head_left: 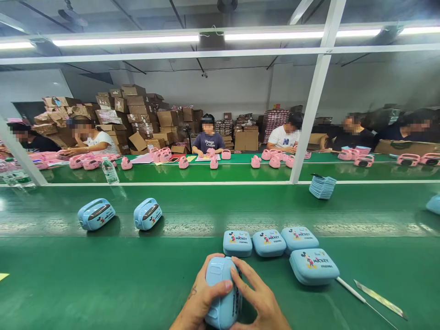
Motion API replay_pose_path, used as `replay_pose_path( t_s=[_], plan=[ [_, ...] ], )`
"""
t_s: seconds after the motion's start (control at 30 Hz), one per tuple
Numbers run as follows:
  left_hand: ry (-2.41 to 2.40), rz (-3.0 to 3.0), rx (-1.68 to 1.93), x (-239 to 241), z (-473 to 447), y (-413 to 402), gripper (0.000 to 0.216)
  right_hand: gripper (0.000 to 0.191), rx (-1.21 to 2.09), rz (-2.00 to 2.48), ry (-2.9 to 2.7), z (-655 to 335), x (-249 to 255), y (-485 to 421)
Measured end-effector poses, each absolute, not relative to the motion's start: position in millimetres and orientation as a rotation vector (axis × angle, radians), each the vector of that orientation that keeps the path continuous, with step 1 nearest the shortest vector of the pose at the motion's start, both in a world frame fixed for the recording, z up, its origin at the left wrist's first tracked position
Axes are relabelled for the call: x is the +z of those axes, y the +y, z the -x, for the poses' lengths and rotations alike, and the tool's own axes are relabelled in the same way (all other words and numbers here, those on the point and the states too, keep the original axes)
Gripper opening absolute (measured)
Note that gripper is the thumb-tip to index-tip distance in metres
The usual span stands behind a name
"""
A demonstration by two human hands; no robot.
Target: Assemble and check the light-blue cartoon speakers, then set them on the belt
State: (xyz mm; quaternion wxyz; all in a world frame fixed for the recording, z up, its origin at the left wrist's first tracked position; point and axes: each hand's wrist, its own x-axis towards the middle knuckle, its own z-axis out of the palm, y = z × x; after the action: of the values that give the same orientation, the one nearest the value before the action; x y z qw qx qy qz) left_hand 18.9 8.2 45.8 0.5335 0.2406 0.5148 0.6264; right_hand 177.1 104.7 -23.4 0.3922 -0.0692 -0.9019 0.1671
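"Green surface fills the lower part of the head view, and cartons are piled far beyond the fingers. What are the hands doing?"

"Both have hold of one blue case. The left hand curls round its left side, thumb laid across the top. The right hand has its fingers bent onto the right side, near the dark lettering."

"Is it resting on anything?"

"I can't tell; its underside is out of sight."

"And just beyond the fingers?"

"Four printed cases, starting just past the fingertips and running off to the right. Three make a rough row; the fourth sits nearer, close to a white tool with a thin shaft. To the right of that lies a narrow strip."

"What about left of the fingers?"

"Two blue radios stand apart, well ahead. Past them there's a bottle. Far left, a yellow slip shows at the edge."

"Anyone opposite the fingers?"

"Several people sit on the far side, with pink radios in front of them. Ahead and to the right, this side of them, is a blue stack."
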Motion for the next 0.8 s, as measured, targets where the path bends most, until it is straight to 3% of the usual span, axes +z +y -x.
replay_pose_path(
  t_s=[0.17,0.33,0.5,0.63,0.7,0.8],
  plan=[
    [1.255,-0.533,1.558,39.9,-21.0,10.7,0.078,0.118,0.631,0.176,-2.213,-169.2,-19.8,101.7],
    [1.043,-0.402,1.622,30.2,-24.3,10.7,0.08,0.098,1.005,0.19,-2.172,-171.0,-21.0,102.6],
    [0.898,-0.387,1.754,30.2,-19.4,4.7,0.094,0.089,1.599,0.482,-1.303,-158.9,-24.5,85.9],
    [0.888,-0.604,1.711,24.9,-9.1,7.3,0.091,0.077,2.262,0.338,-0.797,-142.7,-26.0,80.6],
    [0.916,-0.757,1.642,19.8,-1.5,12.4,0.088,0.08,2.279,0.306,-0.778,-143.0,-24.4,86.7],
    [0.985,-0.921,1.564,12.6,11.3,20.0,0.091,0.092,2.037,0.351,-1.042,-153.7,-18.5,101.1]
  ],
)
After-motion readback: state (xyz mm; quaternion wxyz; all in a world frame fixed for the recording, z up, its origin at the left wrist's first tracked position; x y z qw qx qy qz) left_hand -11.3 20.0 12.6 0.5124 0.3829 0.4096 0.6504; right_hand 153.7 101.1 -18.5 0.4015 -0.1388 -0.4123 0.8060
